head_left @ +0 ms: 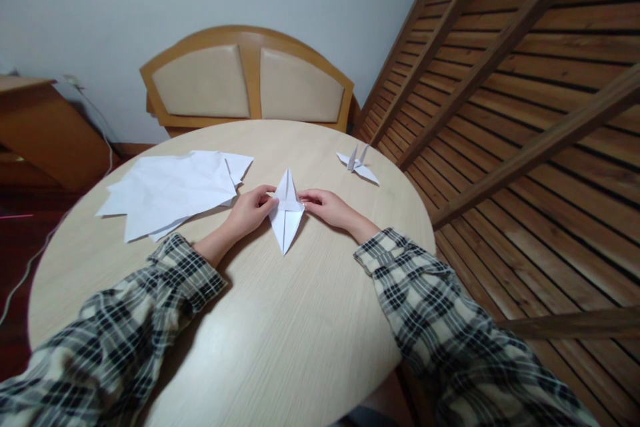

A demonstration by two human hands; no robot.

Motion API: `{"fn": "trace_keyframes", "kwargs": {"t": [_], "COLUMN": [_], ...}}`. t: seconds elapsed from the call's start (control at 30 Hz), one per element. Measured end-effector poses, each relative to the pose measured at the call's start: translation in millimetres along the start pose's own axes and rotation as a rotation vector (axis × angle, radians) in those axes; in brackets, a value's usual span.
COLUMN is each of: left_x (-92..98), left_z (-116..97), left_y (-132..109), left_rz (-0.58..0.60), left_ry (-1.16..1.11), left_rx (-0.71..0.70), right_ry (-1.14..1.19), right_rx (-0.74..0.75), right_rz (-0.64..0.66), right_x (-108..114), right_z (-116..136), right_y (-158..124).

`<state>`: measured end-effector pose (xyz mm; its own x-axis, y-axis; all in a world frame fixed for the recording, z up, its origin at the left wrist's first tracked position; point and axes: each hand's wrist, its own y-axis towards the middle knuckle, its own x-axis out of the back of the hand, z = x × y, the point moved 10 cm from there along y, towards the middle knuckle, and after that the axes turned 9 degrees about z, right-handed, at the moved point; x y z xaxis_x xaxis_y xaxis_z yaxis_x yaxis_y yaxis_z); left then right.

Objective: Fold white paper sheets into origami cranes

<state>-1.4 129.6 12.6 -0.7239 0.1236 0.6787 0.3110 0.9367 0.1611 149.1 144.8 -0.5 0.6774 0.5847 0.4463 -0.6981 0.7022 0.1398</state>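
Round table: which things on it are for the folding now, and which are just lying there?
In the job:
folded white paper, between them
left hand
right hand

Seemingly just lying there:
loose white sheets, to the left, maybe spare paper
folded paper bird, to the right, not touched by either hand

Some fingers of the left hand [253, 208] are lost to me behind its thumb and the folded paper [286, 217]. Whether the right hand [329, 205] pinches the paper's corner or merely touches it, I can't tell. The pile's top sheet [173, 183] covers most of whatever lies beneath. The counter [270, 320] hides the headboard's lower part [255, 80]. Both plaid sleeves [440, 320] run out of view below; the paper crane [357, 165] is too small for its finer creases to show.
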Motion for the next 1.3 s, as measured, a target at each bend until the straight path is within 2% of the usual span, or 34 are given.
{"fn": "trace_keyframes", "kwargs": {"t": [0.63, 1.13, 1.3], "left_x": [-3.2, -11.7, -15.6], "left_z": [1.0, -4.4, -9.7], "left_y": [0.6, 0.3, 0.4], "left_rz": [0.011, 0.099, 0.122], "left_ry": [-0.016, -0.077, -0.115], "left_rx": [-0.013, -0.001, -0.046], "right_ry": [-0.099, -0.125, -0.143], "right_rx": [0.017, -0.036, -0.049], "right_rz": [-0.072, -0.177, -0.199], "right_x": [-0.3, 4.1, 5.3], "right_z": [2.1, -1.8, -3.9], "right_y": [-0.7, -1.7, -1.2]}}
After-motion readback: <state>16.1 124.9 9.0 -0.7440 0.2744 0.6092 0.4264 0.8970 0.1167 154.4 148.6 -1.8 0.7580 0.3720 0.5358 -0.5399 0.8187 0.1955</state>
